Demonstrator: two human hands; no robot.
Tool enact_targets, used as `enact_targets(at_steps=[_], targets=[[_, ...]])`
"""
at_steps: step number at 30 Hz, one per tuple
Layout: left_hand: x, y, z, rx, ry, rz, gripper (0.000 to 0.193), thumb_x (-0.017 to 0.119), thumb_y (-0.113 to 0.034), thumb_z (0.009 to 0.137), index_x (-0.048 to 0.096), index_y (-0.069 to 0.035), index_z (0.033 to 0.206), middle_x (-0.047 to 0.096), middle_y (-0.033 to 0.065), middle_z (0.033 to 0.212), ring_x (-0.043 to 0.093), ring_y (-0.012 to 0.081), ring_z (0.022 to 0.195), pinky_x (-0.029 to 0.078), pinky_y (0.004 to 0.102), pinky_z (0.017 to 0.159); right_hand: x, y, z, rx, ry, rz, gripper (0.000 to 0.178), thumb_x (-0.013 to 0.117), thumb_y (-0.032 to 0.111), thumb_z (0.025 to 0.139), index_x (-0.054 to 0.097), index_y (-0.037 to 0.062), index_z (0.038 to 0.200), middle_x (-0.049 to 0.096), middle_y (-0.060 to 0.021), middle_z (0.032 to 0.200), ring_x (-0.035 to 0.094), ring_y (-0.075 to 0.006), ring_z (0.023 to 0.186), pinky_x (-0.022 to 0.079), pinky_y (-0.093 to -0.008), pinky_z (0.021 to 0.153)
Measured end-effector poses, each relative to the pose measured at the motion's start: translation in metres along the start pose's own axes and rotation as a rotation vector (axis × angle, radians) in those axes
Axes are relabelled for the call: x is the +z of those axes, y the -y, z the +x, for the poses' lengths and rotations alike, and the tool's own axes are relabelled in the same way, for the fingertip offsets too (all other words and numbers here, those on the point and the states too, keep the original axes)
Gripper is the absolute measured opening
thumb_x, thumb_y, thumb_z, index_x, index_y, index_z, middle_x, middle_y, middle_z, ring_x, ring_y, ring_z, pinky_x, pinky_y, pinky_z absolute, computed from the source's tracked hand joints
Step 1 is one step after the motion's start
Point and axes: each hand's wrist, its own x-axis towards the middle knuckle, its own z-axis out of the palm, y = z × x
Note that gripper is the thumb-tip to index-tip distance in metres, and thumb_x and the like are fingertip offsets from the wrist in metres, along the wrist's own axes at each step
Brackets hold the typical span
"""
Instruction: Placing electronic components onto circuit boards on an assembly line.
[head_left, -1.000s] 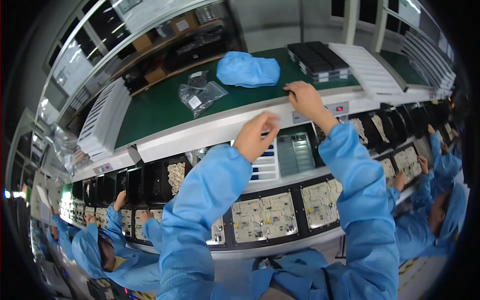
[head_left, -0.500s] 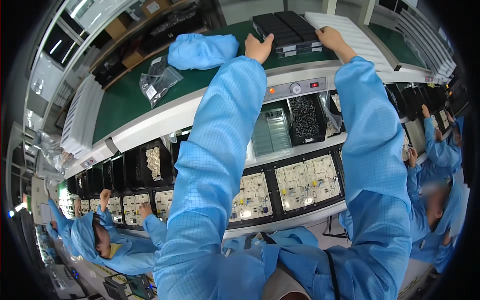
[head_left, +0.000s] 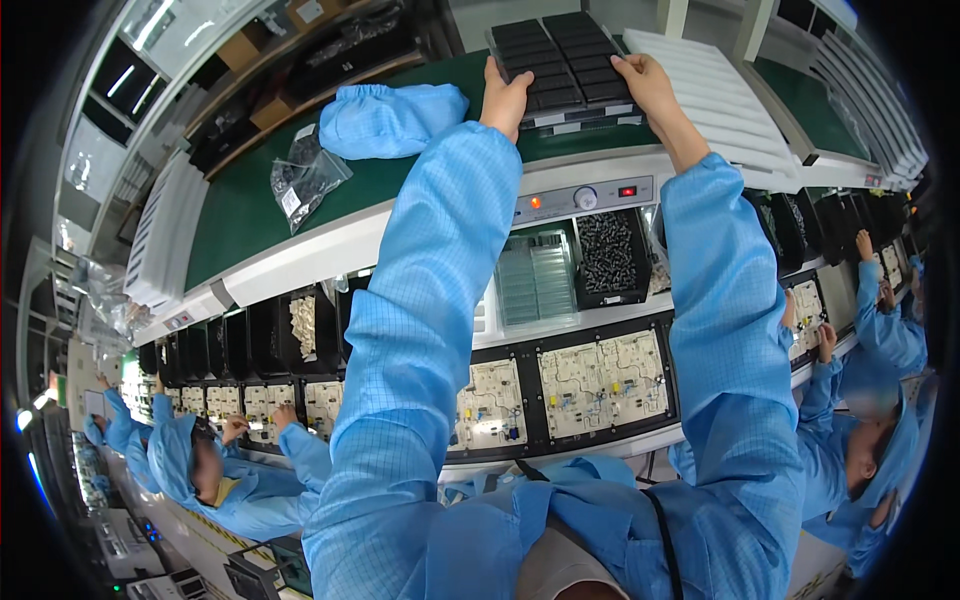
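Note:
Up on the green shelf, both my hands grip a clear-edged tray of black rectangular parts [head_left: 565,62], its near side facing me. My left hand [head_left: 506,98] is closed on its left edge, thumb on the near corner. My right hand [head_left: 648,88] pinches its right edge between thumb and fingers. Pale strips show beneath the near edge; whether another tray lies under it is hard to tell. A bundled light-blue cloth item [head_left: 390,120] lies left of my left hand. White ribbed trays [head_left: 710,110] are stacked close to the right of my right hand.
Clear plastic bags [head_left: 305,185] lie on the green shelf [head_left: 235,225]. Below are a bin of small black parts [head_left: 606,255], a clear tray [head_left: 537,275] and a row of circuit boards [head_left: 602,385]. Co-workers sit left [head_left: 240,490] and right [head_left: 850,440].
The tray of black parts has tipped so more of its top face shows, and both hands have moved with it. The view has shifted slightly.

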Motion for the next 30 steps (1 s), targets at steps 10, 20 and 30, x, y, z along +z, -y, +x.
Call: enact_targets(at_steps=[10, 20, 30], targets=[[-0.004, -0.065, -0.127, 0.109, 0.190, -0.210, 0.082, 0.054, -0.010, 0.092, -0.004, 0.001, 0.149, 0.012, 0.0186, 0.156, 0.018, 0.0265, 0.144, 0.018, 0.0327, 0.115, -0.049, 0.064, -0.130, 0.115, -0.041, 0.359, 0.036, 0.068, 0.025, 0.089, 0.058, -0.0026, 0.110, 0.057, -0.0016, 0.088, 0.048, -0.0072, 0.079, 0.037, -0.0212, 0.068], [-0.032, -0.024, -0.370, -0.129, 0.301, -0.029, 0.077, 0.047, 0.001, 0.093, -0.004, -0.003, 0.151, 0.000, 0.0165, 0.158, 0.008, 0.0245, 0.145, 0.017, 0.0323, 0.114, -0.086, 0.069, -0.409, 0.415, -0.111, 0.272, 0.026, 0.057, 0.011, 0.095, 0.051, 0.0028, 0.118, 0.059, -0.0008, 0.099, 0.051, -0.0070, 0.091, 0.038, -0.0195, 0.082], [-0.084, 0.132, -0.386, -0.445, -0.024, -0.128, 0.058, 0.044, -0.003, 0.095, 0.024, -0.005, 0.149, 0.026, 0.0100, 0.154, 0.023, 0.0203, 0.142, 0.018, 0.0305, 0.114, 0.007, -0.091, -0.464, 0.469, 0.050, 0.362, 0.027, 0.054, 0.009, 0.096, 0.044, 0.0019, 0.120, 0.058, -0.0079, 0.106, 0.054, -0.0121, 0.098, 0.043, -0.0239, 0.084]])
